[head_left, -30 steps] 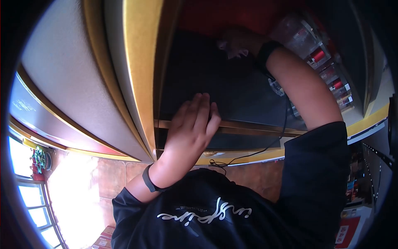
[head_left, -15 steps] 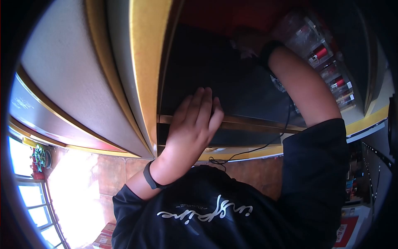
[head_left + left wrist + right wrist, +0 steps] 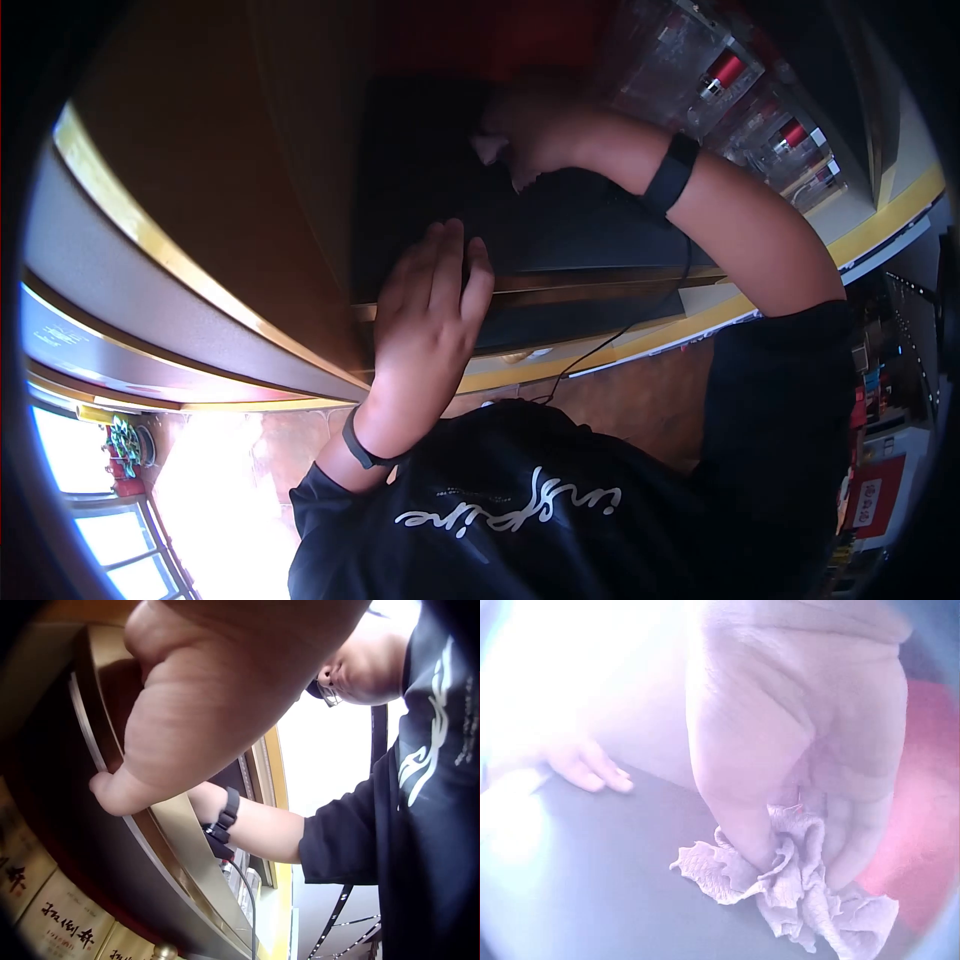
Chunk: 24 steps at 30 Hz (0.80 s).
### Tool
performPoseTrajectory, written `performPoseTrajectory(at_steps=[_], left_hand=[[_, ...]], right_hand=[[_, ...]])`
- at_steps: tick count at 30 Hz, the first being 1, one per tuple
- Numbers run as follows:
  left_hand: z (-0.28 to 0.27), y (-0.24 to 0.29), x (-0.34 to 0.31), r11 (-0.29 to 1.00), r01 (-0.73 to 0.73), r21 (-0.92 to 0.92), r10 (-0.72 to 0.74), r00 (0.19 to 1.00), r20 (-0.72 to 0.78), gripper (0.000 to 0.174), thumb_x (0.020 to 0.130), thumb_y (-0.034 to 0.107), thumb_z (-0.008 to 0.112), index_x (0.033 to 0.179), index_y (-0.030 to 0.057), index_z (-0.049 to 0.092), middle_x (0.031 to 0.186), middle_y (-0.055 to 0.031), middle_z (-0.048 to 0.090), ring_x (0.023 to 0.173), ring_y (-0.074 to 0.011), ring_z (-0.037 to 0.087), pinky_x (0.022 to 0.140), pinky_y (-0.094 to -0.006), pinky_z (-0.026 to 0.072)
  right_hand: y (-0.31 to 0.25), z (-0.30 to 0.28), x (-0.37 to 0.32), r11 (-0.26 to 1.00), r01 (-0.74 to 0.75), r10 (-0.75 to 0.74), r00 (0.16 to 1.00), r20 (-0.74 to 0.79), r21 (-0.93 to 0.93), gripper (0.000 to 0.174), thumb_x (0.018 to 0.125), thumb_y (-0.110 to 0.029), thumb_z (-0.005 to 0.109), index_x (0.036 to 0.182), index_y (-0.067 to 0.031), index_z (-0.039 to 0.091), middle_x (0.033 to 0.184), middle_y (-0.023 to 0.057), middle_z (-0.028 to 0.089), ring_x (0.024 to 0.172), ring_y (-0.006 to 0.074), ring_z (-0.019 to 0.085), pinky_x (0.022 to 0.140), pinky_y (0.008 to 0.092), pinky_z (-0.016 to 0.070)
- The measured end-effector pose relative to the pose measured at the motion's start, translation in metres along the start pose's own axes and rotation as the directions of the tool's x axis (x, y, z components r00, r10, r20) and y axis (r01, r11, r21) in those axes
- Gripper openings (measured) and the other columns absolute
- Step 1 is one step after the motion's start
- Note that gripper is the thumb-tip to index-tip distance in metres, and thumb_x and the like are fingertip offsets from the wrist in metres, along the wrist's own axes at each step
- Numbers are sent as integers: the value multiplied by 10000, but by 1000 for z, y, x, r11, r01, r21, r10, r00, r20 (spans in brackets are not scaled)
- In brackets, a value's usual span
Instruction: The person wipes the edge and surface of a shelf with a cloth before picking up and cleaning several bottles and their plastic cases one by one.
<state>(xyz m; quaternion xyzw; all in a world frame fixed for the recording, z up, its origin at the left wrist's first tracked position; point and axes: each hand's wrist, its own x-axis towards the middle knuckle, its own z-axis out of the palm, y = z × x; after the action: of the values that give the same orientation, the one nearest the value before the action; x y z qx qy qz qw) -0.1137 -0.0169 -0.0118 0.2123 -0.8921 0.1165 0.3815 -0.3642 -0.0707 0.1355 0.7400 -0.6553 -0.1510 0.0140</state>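
My right hand (image 3: 545, 130) reaches deep over a dark shelf (image 3: 590, 225). It grips a crumpled, pale wiping cloth (image 3: 799, 889), bunched between thumb and curled fingers, with loose folds spilling out over the dark surface in the right wrist view. Nearer the front, my left hand (image 3: 425, 300) rests on the shelf's gold edge (image 3: 570, 280), fingers straight and laid toward the dark top. In the left wrist view, the thumb (image 3: 116, 791) of that hand lies across the edge's front. Both wrists wear black bands.
Clear display boxes with red-and-silver items (image 3: 722, 72) stand along the shelf's right side. A cable (image 3: 625, 330) hangs from near the right wrist. On the left rises a cabinet panel (image 3: 200, 200). Boxes with printed characters (image 3: 64, 919) sit below the shelf.
My right hand has shifted left over the shelf with the cloth, away from the clear boxes. The left hand stays at the edge, and the head view has turned somewhat.
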Motion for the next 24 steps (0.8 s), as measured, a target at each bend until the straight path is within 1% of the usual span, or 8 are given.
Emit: performPoseTrajectory(at_steps=[2, 4, 6, 11, 17, 20, 21, 24], left_hand=[[-1, -1, 0, 1000, 0, -8, 0, 1000, 2, 499, 896, 75, 664, 1391, 14, 672, 1472, -199, 662, 1393, -343, 652, 1179, -462, 544], [-1, -1, -1, 1000, -8, -5, 8, 1000, 3, 504, 899, 67, 662, 1399, 7, 669, 1476, -201, 658, 1400, -348, 648, 1173, -462, 550], [-1, 1, 1, 1000, -18, 4, 18, 1000, 4, 504, 900, 61, 660, 1400, 1, 667, 1476, -204, 657, 1405, -355, 644, 1166, -461, 554], [-5, 3, 2, 1000, -7, 9, 6, 999, 35, 465, 942, 17, 656, 1405, 16, 690, 1488, -196, 672, 1388, -384, 663, 1132, -460, 574], [-3, 11, 7, 998, 16, 60, -18, 999, 33, 514, 910, -50, 702, 1414, 50, 687, 1489, -142, 697, 1353, -361, 700, 1100, -460, 592], [-4, 14, 6, 997, 30, 77, -33, 998, 49, 515, 906, -43, 709, 1413, 44, 684, 1503, -139, 690, 1374, -360, 688, 1112, -470, 585], [-4, 16, 7, 996, 37, 81, -41, 998, 53, 516, 905, -38, 712, 1414, 43, 683, 1509, -138, 687, 1381, -360, 683, 1118, -473, 582], [-13, 21, 11, 995, 44, 89, -55, 991, 120, 533, 902, -13, 730, 1427, 45, 663, 1546, -144, 659, 1423, -374, 652, 1137, -489, 568]], right_hand=[[-5, 19, -28, 998, 61, -63, 986, -155, -17, 318, 781, -56, 821, 1099, -65, 805, 1037, 180, 782, 1031, 405, 764, 911, 497, 616], [-5, 32, -58, 991, 56, -34, 984, -175, 123, 248, 791, -49, 801, 1037, -42, 778, 1062, 187, 764, 1044, 434, 738, 917, 516, 607], [-11, 37, -96, 995, 13, 8, 974, -225, 94, 184, 873, -76, 775, 1053, -38, 772, 1099, 170, 740, 1056, 424, 736, 908, 526, 607], [-7, 54, -168, 941, -166, 229, 954, -192, 295, 224, 909, -69, 757, 1133, -60, 759, 1116, 140, 716, 1019, 391, 740, 871, 490, 601], [-3, 87, -231, 830, -328, 494, 807, -324, 450, 240, 941, -67, 744, 1180, -58, 757, 1200, 164, 723, 1068, 416, 725, 907, 525, 595], [-11, 116, -243, 867, -177, 457, 651, -606, 465, 277, 941, -51, 743, 1217, -60, 757, 1275, 162, 736, 1132, 426, 708, 986, 518, 580], [-11, 124, -245, 840, -170, 493, 637, -593, 515, 302, 944, -29, 739, 1244, -61, 750, 1326, 154, 739, 1176, 428, 693, 1044, 510, 563], [-12, 132, -253, 776, -141, 562, 597, -573, 615, 290, 955, -29, 729, 1244, -57, 742, 1313, 154, 734, 1176, 433, 687, 1050, 519, 557]])
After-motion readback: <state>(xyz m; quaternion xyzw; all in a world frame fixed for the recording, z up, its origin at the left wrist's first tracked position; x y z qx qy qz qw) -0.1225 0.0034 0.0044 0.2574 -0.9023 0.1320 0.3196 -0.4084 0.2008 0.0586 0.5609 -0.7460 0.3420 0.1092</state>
